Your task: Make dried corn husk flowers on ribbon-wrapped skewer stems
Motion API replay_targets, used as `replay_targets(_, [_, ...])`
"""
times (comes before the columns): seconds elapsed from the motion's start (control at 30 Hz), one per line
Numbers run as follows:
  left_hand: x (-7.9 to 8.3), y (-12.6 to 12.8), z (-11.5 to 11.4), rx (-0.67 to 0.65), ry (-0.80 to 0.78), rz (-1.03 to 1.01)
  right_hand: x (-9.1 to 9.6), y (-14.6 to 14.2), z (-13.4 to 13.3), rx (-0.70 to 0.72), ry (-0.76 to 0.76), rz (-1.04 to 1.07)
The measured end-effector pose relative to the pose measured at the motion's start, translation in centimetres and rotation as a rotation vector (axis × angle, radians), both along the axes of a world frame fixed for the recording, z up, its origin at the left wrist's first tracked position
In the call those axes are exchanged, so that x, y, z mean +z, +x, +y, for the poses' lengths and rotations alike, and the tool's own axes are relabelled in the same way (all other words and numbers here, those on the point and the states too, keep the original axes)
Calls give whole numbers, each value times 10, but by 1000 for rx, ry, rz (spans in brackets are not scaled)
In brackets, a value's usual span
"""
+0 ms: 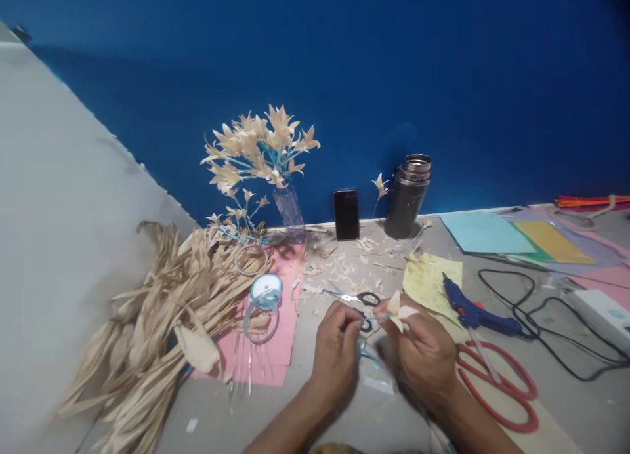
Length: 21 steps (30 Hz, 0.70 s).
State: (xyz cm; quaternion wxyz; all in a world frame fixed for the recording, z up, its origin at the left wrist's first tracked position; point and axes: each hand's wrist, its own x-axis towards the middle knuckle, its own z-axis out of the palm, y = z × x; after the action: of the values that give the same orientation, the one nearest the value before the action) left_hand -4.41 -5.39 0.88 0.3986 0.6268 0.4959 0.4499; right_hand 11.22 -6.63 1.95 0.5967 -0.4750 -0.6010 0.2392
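Note:
In my right hand [420, 349] is a pale husk flower [398, 311], pinched at its base with the petals pointing up and right. Its thin blue-wrapped stem runs left to my left hand [338, 349], whose thumb and fingers close on the stem's end. Just behind my hands lie small black-handled scissors [367, 299], partly covered. A strip of light blue tape [369, 355] shows on the table between my wrists. Left of my hands are a roll of blue tape [266, 290] and a blue ring [260, 339] on pink paper [290, 277].
Dried husks [167, 316] pile up on the left. A glass vase [289, 211] of husk flowers, a phone [347, 215] and a dark flask [407, 198] stand along the blue wall. At right lie a blue glue gun [480, 313], its cable, large red-handled scissors [526, 401] and coloured sheets [485, 232].

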Motion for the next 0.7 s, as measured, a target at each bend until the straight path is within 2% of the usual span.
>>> replay_targets(0.13, [-14,1,4,2,204,24,0,0,-1,98,233,-114])
replay_targets(0.23, [-25,2,6,38,381,42,6,-1,-1,97,370,-203])
replay_targets(0.37, [-32,1,9,92,491,80,11,-4,-2,105,402,-277])
replay_targets(0.57, [-31,-2,10,155,635,127,4,-5,-2,87,296,-323])
replay_targets(0.7, [-23,-4,9,147,705,149,7,-5,1,131,403,-347])
